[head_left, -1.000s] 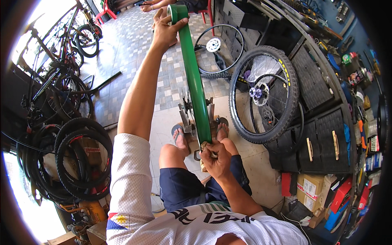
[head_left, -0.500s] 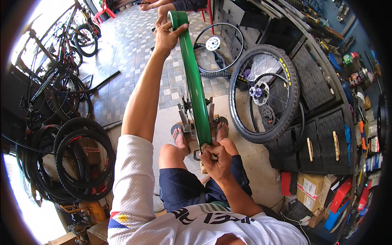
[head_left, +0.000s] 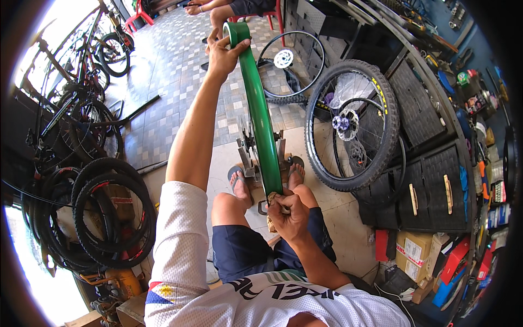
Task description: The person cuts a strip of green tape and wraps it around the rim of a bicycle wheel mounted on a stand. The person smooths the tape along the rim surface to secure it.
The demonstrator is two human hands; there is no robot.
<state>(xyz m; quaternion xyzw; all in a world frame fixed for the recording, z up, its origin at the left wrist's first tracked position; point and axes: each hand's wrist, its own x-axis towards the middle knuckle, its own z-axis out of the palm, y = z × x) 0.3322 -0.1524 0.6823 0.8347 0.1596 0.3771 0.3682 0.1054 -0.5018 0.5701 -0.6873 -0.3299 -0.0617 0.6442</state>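
Note:
A broad, glossy green tape strip (head_left: 258,103) runs along a wheel whose spokes show at its left. At the far end my left hand (head_left: 223,56) grips the tape roll (head_left: 238,34), thumb at its right side and fingers at its left. My right hand (head_left: 291,215) is closed at the near end of the strip, pinching a crumpled tan rag (head_left: 271,222) against it. Beneath the strip, a metal wheel stand (head_left: 280,152) holds the wheel upright between my feet. The rim under the tape is mostly hidden.
A wheel with a knobby tyre (head_left: 381,158) leans at the right against dark cabinets (head_left: 417,191). Farther off are a bare rim (head_left: 323,57) and a seated person's leg (head_left: 220,15). Several tyres (head_left: 117,218) are stacked at the left, near parked bicycles (head_left: 81,114). Boxes (head_left: 411,253) stand lower right.
My left hand and the tape roll have come slightly nearer, and the left fingers have shifted on the roll. My right hand stays at the near end with the rag.

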